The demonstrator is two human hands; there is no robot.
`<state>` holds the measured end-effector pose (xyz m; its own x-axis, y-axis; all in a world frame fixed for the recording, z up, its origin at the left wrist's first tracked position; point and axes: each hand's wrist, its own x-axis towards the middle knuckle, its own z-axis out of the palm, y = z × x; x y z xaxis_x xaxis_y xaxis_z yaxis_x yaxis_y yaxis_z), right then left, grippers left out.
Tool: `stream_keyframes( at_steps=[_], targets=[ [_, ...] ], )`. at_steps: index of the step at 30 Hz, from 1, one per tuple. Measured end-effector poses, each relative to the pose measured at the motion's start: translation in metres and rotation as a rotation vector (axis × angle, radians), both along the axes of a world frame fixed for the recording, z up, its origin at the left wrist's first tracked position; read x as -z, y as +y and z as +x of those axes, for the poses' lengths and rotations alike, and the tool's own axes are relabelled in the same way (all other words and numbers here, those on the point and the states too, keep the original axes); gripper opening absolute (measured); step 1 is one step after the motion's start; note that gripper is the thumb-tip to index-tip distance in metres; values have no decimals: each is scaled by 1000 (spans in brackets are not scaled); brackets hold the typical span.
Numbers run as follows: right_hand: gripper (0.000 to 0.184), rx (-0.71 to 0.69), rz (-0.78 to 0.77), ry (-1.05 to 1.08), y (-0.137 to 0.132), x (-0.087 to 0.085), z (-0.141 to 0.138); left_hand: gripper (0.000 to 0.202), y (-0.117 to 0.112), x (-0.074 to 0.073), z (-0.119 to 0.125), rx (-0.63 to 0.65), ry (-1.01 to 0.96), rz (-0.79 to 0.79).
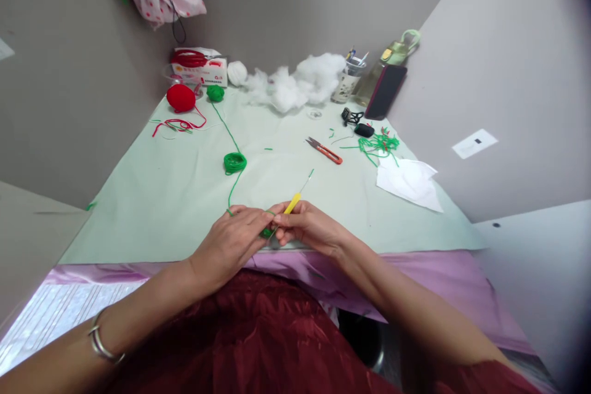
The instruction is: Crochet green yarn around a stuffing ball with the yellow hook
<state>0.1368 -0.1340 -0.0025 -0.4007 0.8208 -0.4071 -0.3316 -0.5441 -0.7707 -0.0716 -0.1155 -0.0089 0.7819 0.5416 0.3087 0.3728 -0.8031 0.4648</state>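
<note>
Both hands meet at the table's near edge. My right hand [307,225] is closed around a crochet hook [292,203] with a yellow grip, its thin metal shaft pointing up and away. Pinched in my left hand [237,234] is a small green crochet piece [266,233], mostly hidden by the fingers. A green yarn strand passes over the left fingers and runs back to a loose green yarn coil [235,163]. From there the strand leads on to a small green yarn ball [215,93] farther back.
Orange thread snips [324,151] lie mid-table. White stuffing [295,83] sits at the back, a red yarn ball [180,98] at left. On the right are green yarn scraps [378,144], a white tissue [407,181], a phone [386,92], a bottle [376,74] and a pen cup [347,81].
</note>
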Motion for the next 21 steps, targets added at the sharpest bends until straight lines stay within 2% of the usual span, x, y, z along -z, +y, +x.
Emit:
stream_keyframes(
  at_steps=[3,7,11,17,21],
  targets=[
    [34,3,8,1,-2,1,2,24,2,0,1,11,22,-71],
    [34,-43,-26,7,0,-1,-1,32,5,2,1,38,-43,-194],
    [36,-31,-63,-10,-2,-5,-5,33,2,6,2,-4,-124,-279],
    [32,46,-26,-10,-11,-5,-3,9,2,13,1,-21,-180,-288],
    [31,28,-88,-32,-10,-5,-2,9,1,14,-1,-19,-127,-229]
  ],
)
